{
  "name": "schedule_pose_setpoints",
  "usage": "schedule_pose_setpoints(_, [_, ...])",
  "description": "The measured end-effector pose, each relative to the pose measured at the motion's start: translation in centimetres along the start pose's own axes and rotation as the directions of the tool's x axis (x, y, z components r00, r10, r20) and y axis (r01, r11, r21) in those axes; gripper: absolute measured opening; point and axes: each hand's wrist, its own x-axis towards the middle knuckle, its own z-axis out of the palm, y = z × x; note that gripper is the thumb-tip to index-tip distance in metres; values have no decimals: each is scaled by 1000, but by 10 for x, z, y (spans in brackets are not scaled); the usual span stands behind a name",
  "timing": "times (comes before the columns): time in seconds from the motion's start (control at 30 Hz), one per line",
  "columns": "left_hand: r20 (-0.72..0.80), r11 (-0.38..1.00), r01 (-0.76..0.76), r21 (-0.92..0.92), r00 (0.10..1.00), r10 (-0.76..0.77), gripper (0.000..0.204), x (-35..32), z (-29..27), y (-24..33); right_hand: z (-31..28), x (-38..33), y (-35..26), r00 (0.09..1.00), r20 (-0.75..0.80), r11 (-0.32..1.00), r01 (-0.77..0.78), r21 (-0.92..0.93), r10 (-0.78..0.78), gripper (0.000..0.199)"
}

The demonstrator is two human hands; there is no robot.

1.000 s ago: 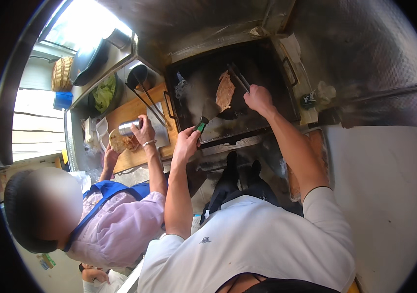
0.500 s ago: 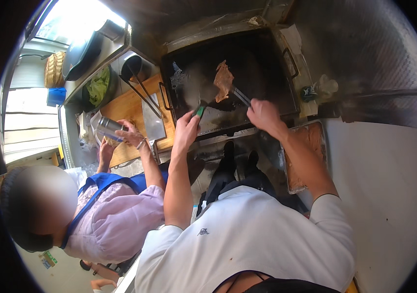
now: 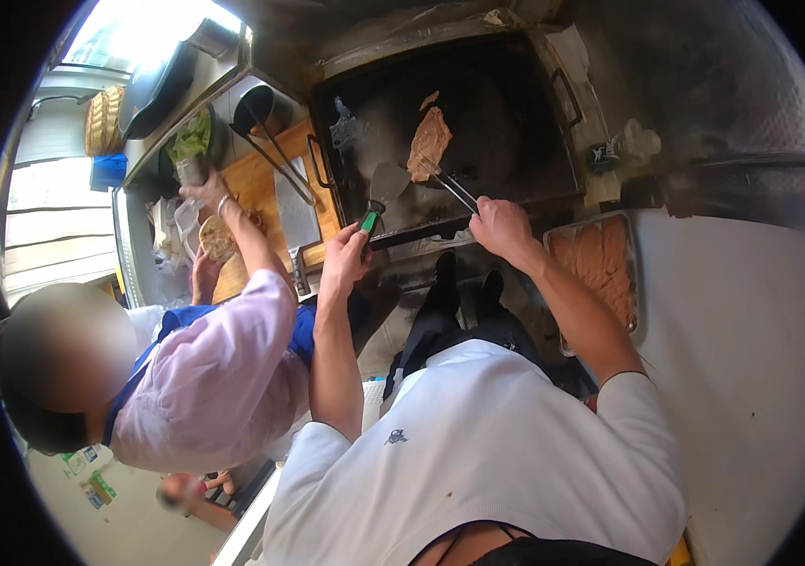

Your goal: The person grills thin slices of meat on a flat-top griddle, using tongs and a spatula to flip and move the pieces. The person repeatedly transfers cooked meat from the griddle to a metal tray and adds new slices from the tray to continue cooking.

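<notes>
A black flat griddle lies ahead of me with a brown slab of meat on it. My right hand grips metal tongs whose tips touch the lower edge of the meat. My left hand holds a green-handled spatula, its blade resting on the griddle just left of the meat.
A metal tray of raw meat slices sits right of the griddle. To my left a co-worker in a pink shirt handles food and a can over a wooden cutting board. A dark pan, ladles and greens stand beyond.
The tongs have carried the meat from the right part of the griddle toward its middle. The spatula blade moved up beside it. The co-worker's hand with the can rose toward the greens.
</notes>
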Motion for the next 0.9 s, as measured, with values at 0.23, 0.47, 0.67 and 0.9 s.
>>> schedule_pose_setpoints(0.23, [-4,978,-162,134,986,164,31,-10,2,12,3,0,4,995,-60,996,-72,45,74,19])
schedule_pose_setpoints(0.47, [-8,997,-6,-77,1000,5,37,-9,-9,-3,1,-3,12,982,-73,981,-170,88,177,24])
schedule_pose_setpoints(0.67, [37,977,-47,-209,998,56,33,14,18,-3,8,8,1,990,-71,992,-124,21,125,23])
schedule_pose_setpoints(0.9, [-47,976,-187,-114,982,182,32,10,35,-4,-15,-50,12,958,-232,980,-140,142,170,27])
